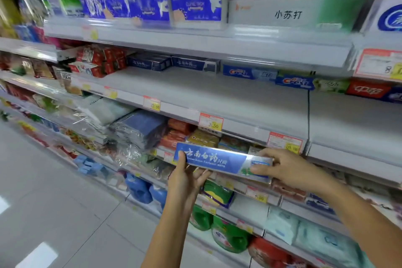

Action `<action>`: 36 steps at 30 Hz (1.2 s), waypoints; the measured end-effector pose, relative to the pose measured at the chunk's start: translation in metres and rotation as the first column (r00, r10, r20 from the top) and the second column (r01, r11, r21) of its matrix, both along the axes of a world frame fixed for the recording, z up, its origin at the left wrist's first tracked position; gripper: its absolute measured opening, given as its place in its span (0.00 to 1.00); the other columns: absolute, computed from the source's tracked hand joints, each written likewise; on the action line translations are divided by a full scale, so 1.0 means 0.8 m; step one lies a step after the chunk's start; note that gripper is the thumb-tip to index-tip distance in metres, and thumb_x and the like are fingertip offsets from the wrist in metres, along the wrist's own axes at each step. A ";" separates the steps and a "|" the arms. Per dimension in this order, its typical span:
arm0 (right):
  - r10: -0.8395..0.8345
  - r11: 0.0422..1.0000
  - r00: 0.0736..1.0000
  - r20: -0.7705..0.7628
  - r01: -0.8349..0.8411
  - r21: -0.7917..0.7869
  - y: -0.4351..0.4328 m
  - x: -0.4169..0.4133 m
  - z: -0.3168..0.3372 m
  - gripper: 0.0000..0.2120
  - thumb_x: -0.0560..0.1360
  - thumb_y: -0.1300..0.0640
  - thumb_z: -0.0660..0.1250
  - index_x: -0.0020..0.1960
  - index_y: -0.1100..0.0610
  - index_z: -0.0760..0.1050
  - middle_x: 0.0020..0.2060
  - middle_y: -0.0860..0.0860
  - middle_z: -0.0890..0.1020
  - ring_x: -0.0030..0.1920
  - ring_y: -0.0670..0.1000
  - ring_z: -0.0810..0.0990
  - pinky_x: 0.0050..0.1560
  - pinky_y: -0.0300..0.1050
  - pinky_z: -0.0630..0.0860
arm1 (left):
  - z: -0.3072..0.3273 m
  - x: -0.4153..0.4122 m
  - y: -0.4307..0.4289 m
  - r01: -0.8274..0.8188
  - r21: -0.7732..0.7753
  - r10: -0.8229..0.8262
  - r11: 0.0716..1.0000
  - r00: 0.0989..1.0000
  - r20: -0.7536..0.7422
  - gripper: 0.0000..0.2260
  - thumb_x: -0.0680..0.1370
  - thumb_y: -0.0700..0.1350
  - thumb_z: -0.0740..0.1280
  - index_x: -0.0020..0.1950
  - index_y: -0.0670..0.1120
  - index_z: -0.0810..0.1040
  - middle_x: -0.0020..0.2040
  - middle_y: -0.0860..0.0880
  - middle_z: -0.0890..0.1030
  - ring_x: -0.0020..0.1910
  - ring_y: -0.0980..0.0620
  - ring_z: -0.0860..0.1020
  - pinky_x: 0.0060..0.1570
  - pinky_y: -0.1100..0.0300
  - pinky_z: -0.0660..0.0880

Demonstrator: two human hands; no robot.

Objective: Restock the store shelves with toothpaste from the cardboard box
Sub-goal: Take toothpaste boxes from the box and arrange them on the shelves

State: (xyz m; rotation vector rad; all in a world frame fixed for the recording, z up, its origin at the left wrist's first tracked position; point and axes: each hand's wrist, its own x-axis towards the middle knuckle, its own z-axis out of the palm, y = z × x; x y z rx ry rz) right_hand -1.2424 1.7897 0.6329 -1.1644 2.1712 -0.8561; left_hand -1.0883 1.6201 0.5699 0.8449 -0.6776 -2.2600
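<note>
Head view: at seven o'clock the left hand (185, 178) grips one end of the toothpaste box (214, 160), held level, label up; the right hand (289, 169) grips the other, probably for sliding onto the half-bare shelf (217, 93) at twelve.
</note>
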 end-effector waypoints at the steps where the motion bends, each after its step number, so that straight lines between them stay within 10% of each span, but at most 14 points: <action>1: -0.012 1.000 1.000 -0.020 0.012 0.012 -0.012 0.003 0.005 0.12 0.69 0.41 0.71 0.47 0.46 0.77 0.39 0.45 0.82 0.34 0.43 0.78 0.36 0.41 0.73 | 0.003 0.001 -0.013 -0.004 -0.005 0.004 1.000 1.000 -0.014 0.20 0.82 0.52 0.55 0.67 0.41 0.70 0.62 0.39 0.76 0.44 0.44 0.83 0.33 0.56 0.81; 8: -0.028 0.999 0.999 0.042 0.030 -0.045 -0.074 0.025 0.036 0.24 0.57 0.32 0.69 0.47 0.45 0.77 0.41 0.46 0.84 0.35 0.52 0.82 0.38 0.53 0.79 | 0.026 0.013 -0.080 0.050 -0.143 -0.067 0.988 0.991 -0.118 0.06 0.79 0.40 0.60 0.52 0.39 0.74 0.40 0.44 0.83 0.42 0.49 0.83 0.48 0.50 0.80; 12: -0.111 0.973 0.992 0.057 0.120 -0.196 -0.120 0.028 0.058 0.16 0.66 0.40 0.71 0.48 0.49 0.78 0.41 0.49 0.84 0.39 0.51 0.84 0.41 0.48 0.80 | 0.056 0.002 -0.126 0.017 -0.303 -0.055 0.953 0.992 -0.117 0.02 0.78 0.37 0.62 0.48 0.40 0.74 0.39 0.47 0.82 0.41 0.52 0.82 0.41 0.60 0.81; 15: -0.174 0.936 0.980 0.100 0.196 -0.293 -0.178 0.018 0.072 0.13 0.70 0.45 0.71 0.49 0.52 0.77 0.41 0.49 0.84 0.39 0.49 0.83 0.41 0.46 0.79 | 0.080 -0.016 -0.176 -0.007 -0.440 -0.004 0.898 1.000 -0.025 0.12 0.78 0.43 0.67 0.57 0.38 0.73 0.50 0.44 0.82 0.52 0.49 0.80 0.56 0.53 0.77; 19: -0.258 0.880 0.943 0.211 0.320 -0.352 -0.266 -0.019 0.072 0.13 0.71 0.50 0.72 0.50 0.57 0.77 0.42 0.54 0.82 0.36 0.50 0.77 0.41 0.48 0.76 | 0.103 -0.048 -0.248 0.213 -0.819 0.317 0.533 0.847 0.426 0.22 0.78 0.48 0.66 0.69 0.41 0.69 0.69 0.43 0.70 0.67 0.46 0.70 0.63 0.55 0.67; 23: -0.358 0.868 0.927 0.112 0.374 -0.326 -0.338 -0.070 0.069 0.22 0.71 0.50 0.73 0.59 0.58 0.72 0.46 0.55 0.81 0.39 0.51 0.78 0.42 0.49 0.78 | 0.092 -0.080 -0.314 0.669 -0.731 0.564 0.134 0.555 0.611 0.22 0.80 0.51 0.57 0.70 0.41 0.69 0.73 0.41 0.66 0.74 0.41 0.57 0.73 0.46 0.50; 27: -0.380 0.888 0.922 -0.068 0.343 -0.307 -0.380 -0.113 0.057 0.23 0.71 0.48 0.73 0.60 0.60 0.73 0.52 0.55 0.79 0.42 0.50 0.76 0.33 0.37 0.69 | 0.074 -0.092 -0.337 0.751 -0.657 0.593 0.065 0.500 0.631 0.19 0.81 0.49 0.53 0.68 0.46 0.74 0.72 0.43 0.67 0.74 0.41 0.54 0.73 0.45 0.46; 36: -0.581 0.812 0.722 -0.376 0.483 -0.328 -0.447 -0.165 0.022 0.26 0.68 0.47 0.74 0.61 0.57 0.72 0.62 0.57 0.74 0.62 0.57 0.72 0.51 0.43 0.67 | 0.057 -0.097 -0.343 0.692 -0.721 0.614 0.034 0.555 0.561 0.25 0.76 0.53 0.47 0.69 0.52 0.72 0.70 0.43 0.67 0.72 0.44 0.57 0.72 0.46 0.42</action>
